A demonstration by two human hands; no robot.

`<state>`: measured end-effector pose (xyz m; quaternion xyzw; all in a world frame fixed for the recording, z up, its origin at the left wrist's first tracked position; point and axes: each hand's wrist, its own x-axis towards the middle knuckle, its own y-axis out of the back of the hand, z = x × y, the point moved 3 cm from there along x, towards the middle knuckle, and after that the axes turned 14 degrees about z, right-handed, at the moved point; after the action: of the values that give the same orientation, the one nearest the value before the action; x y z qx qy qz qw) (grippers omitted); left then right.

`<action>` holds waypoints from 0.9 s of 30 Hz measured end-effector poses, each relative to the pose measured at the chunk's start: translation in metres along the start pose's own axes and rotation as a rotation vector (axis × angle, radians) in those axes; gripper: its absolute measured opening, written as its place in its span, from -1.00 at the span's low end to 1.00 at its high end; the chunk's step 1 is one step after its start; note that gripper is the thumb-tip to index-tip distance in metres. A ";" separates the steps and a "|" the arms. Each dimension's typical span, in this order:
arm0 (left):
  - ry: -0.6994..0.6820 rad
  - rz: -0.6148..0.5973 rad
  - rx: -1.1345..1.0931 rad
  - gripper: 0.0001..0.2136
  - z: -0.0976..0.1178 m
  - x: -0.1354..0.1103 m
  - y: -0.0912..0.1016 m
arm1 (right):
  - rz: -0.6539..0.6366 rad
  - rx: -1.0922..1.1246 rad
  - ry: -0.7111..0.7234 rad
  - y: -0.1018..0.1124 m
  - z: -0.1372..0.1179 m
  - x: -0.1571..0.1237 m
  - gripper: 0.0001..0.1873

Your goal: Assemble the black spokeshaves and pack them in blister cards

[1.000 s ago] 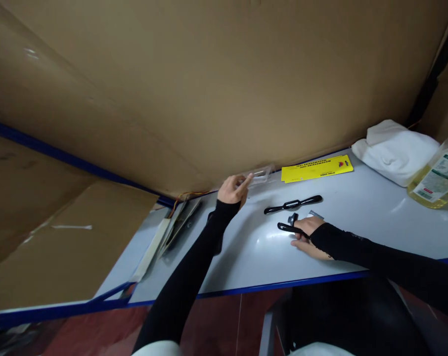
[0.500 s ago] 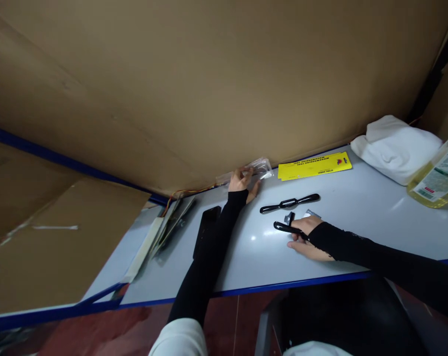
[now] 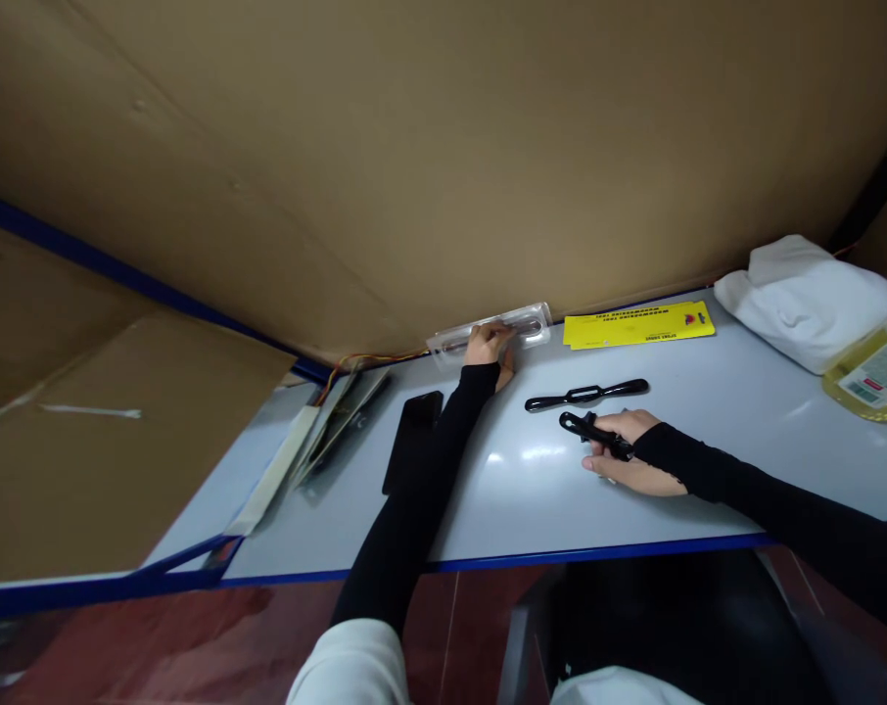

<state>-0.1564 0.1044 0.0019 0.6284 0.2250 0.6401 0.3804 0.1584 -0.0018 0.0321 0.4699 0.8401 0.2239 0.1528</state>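
Observation:
My left hand (image 3: 489, 344) reaches to the back of the white table (image 3: 532, 490) and its fingers are closed on a clear plastic blister pack (image 3: 491, 332) lying against the cardboard wall. My right hand (image 3: 624, 450) rests on the table nearer me, fingers wrapped round a black handled tool (image 3: 594, 434). A second black two-handled tool (image 3: 585, 395) lies loose just behind it. Both arms wear black sleeves.
A yellow packaging card (image 3: 638, 324) lies at the back, right of the blister pack. A white cloth bundle (image 3: 807, 299) and an oil bottle (image 3: 873, 377) sit at far right. A black phone (image 3: 412, 441) and flat metal strips (image 3: 318, 446) lie to the left. Large cardboard sheets (image 3: 414, 147) rise behind.
My left hand has pulled the clear blister pack flat along the wall and kept hold of it. My right hand lifted the black tool slightly and closed round it. The view shifted a little.

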 end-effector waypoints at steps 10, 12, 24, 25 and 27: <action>0.110 0.102 0.013 -0.50 -0.011 0.000 0.010 | 0.007 0.039 0.027 0.010 -0.001 0.001 -0.77; 0.165 0.128 0.026 -0.51 -0.014 -0.001 0.017 | 0.004 0.038 0.032 0.010 -0.001 0.000 -0.77; 0.404 0.045 -0.812 -0.66 0.097 -0.017 0.032 | 0.125 0.758 -0.188 0.015 -0.002 0.012 -0.58; 0.472 -0.078 -1.046 -0.57 0.119 -0.024 0.031 | 0.180 0.862 -0.173 0.016 -0.004 0.016 -0.61; 0.607 -0.342 -1.432 -0.39 0.161 -0.039 0.036 | 0.262 1.013 -0.131 0.017 -0.009 0.025 -0.68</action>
<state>-0.0097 0.0221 0.0226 -0.0140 -0.0542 0.7051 0.7069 0.1535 0.0249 0.0473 0.5989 0.7660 -0.2228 -0.0705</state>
